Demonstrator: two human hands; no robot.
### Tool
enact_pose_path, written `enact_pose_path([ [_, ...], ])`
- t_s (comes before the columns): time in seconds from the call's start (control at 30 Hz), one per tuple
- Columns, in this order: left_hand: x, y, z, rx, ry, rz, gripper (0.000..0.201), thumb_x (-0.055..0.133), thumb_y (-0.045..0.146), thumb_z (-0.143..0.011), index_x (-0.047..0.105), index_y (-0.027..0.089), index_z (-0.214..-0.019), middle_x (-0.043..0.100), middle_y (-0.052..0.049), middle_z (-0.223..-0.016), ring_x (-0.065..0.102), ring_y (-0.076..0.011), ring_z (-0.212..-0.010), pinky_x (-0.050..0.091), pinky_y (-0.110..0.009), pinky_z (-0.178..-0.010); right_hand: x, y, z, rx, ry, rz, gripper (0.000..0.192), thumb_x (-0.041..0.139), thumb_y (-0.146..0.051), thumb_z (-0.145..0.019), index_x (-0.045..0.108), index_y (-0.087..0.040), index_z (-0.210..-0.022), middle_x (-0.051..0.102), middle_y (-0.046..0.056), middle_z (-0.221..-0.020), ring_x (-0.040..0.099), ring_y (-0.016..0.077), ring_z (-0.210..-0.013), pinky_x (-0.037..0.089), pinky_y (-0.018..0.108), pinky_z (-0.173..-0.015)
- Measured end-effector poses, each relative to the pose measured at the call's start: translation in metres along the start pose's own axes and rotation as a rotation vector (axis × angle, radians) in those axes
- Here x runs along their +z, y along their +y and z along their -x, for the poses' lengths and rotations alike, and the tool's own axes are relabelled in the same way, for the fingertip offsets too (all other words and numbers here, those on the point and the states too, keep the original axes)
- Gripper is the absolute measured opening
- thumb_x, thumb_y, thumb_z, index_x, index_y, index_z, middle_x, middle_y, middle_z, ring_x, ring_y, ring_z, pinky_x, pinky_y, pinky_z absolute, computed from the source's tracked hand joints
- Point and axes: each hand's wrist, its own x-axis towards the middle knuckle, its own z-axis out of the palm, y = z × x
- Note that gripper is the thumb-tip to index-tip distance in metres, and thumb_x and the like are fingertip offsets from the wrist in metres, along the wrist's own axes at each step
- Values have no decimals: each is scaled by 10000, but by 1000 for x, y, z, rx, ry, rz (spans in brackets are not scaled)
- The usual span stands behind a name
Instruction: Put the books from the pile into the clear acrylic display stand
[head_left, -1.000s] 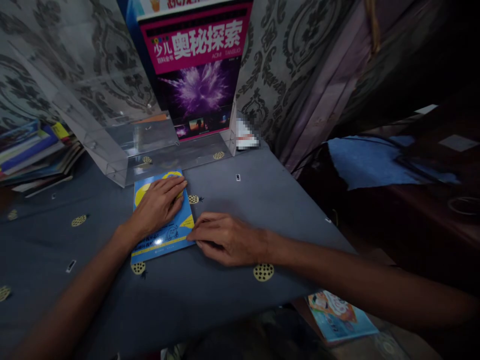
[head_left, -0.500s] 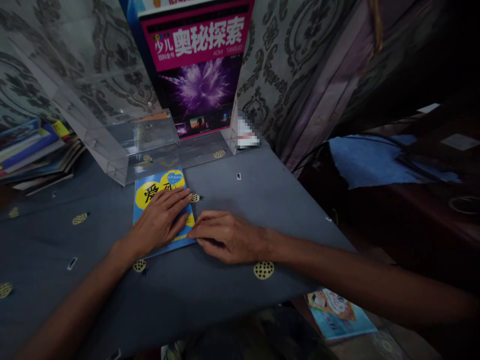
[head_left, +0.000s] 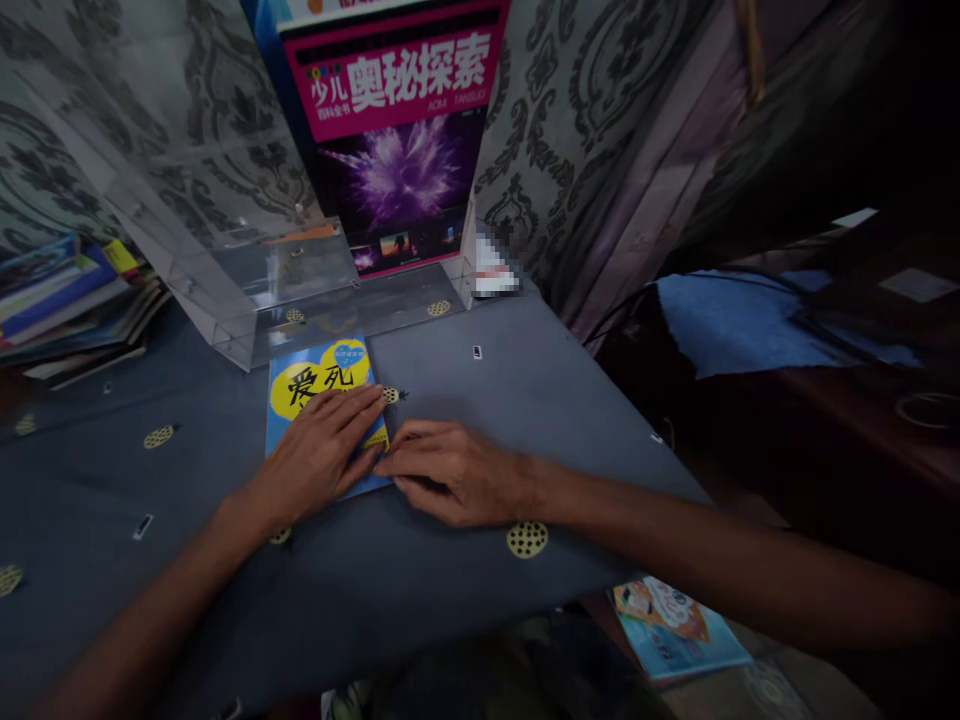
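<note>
Presently the left hand (head_left: 319,455) lies flat, fingers spread, on the blue book (head_left: 322,385), which rests on the grey cloth (head_left: 465,590) just before the clear stand (head_left: 300,290). The right hand (head_left: 450,470), fingers loosely together, touches its corner; the book is not yet lifted or shelved.

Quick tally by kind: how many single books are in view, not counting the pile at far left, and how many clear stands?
Books lying flat on the table: 1, blue book
Books upright: 1, magenta book
Books on the floor: 1, picture book
Clear stands: 1, acrylic stand
Total: 4

Grey-clothed table (head_left: 465,590) — blue book (head_left: 319,385), clear stand (head_left: 247,290), book stack (head_left: 67,305) on it.
</note>
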Motion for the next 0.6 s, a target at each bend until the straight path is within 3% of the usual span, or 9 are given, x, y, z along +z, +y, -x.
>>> enact_pose_path([
  [0.33,6,-33,-31,-157,-75,-89,528,392,437,-1043,564,87,-1398,577,-178,-1475,560,-317,-1342,439,-517,-1101,-2,-1,0,31,-34,29,222,520,-110,-976,708,-113,-1094,745,94,-935,646,194,-961,588,329,-859],
  [0.6,8,-40,-34,-234,-85,-113,530,334,430,-1051,559,108,-1407,572,-165,-1484,547,-302,-1357,432,-497,-1102,-3,-1,0,34,-57,16,241,513,-119,-982,705,-122,-1127,756,101,-1019,648,201,-1010,588,348,-897],
])
